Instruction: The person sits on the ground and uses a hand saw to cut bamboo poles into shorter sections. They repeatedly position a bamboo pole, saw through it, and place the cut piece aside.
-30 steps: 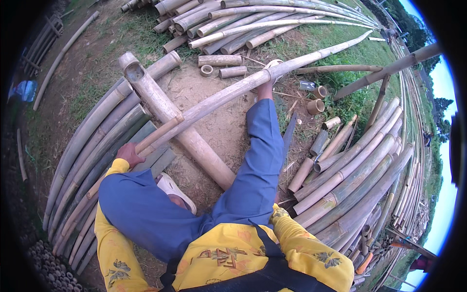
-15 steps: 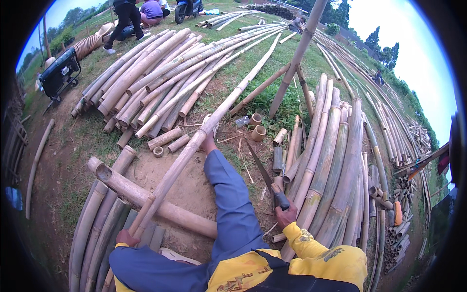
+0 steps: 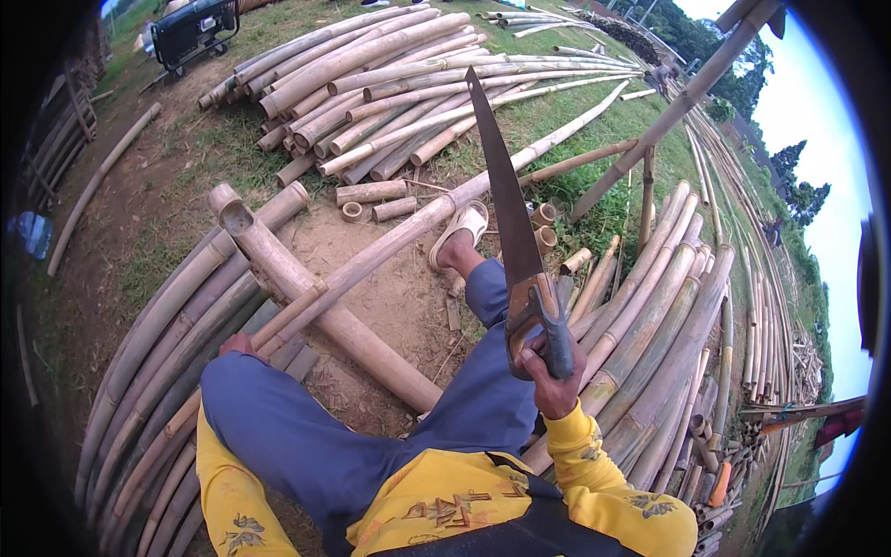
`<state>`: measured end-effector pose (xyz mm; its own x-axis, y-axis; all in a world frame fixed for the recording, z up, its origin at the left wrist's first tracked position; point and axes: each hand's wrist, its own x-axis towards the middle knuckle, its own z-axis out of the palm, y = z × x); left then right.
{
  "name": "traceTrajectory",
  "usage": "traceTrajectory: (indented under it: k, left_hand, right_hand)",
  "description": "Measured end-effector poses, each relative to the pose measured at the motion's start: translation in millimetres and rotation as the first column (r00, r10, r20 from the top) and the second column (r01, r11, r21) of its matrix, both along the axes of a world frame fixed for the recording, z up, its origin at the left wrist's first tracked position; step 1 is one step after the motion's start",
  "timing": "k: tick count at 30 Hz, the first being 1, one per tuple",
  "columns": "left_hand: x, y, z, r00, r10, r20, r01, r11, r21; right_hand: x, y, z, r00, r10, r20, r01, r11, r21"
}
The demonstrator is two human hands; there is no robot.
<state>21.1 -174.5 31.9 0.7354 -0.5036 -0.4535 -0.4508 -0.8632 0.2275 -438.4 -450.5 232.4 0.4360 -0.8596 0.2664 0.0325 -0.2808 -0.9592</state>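
Note:
In my right hand (image 3: 559, 379) is the handle of a handsaw (image 3: 506, 195), its dark tapering blade standing almost upright and pointing away from me. The blade is in the air and seems apart from the bamboo. My left hand (image 3: 239, 345), partly hidden behind my bent left knee, is closed at the near part of a long bamboo pole (image 3: 399, 226). A thinner bamboo stick (image 3: 292, 313) lies along the pole by that hand. The pole rests across a thick bamboo log (image 3: 325, 325) with a notched end, and runs far out over the grass.
Bamboo piles lie ahead (image 3: 371, 84), at my left (image 3: 176, 306) and at my right (image 3: 650, 362). Short bamboo offcuts (image 3: 371, 192) are beyond the log. A slanting bamboo post (image 3: 682, 102) stands at the right. My sandalled foot (image 3: 461, 232) is beside the pole. A black generator (image 3: 193, 35) stands far left.
My right hand has raised the saw from low at my right to upright before me. My view has turned, and my extended leg has drawn in. My left hand stays at the pole.

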Motion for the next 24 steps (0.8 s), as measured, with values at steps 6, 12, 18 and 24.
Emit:
traceTrajectory:
  k: [6, 12, 18, 24]
  left_hand:
    - [12.8, 4.3, -29.6, 0.994, -0.107, -0.003, 0.107, 0.992, 0.06]
    - [0.4, -5.9, -5.1, 0.993, -0.105, -0.047, 0.107, 0.993, 0.042]
    - [0.9, -17.4, -11.1, 0.992, -0.121, -0.023, 0.122, 0.991, 0.062]
    - [0.0, -32.3, -5.0, 0.993, -0.117, 0.005, 0.116, 0.988, 0.098]
  right_hand:
    - [66.2, 5.8, -61.1, 0.946, 0.3, -0.127, -0.232, 0.894, 0.383]
    - [83.5, 20.4, -123.1, 0.864, 0.418, -0.281, -0.362, 0.903, 0.231]
    - [86.9, 9.3, -139.4, 0.833, 0.453, -0.318, -0.391, 0.889, 0.239]
    - [83.7, 3.8, -140.7, 0.813, 0.434, -0.389, -0.413, 0.9, 0.139]
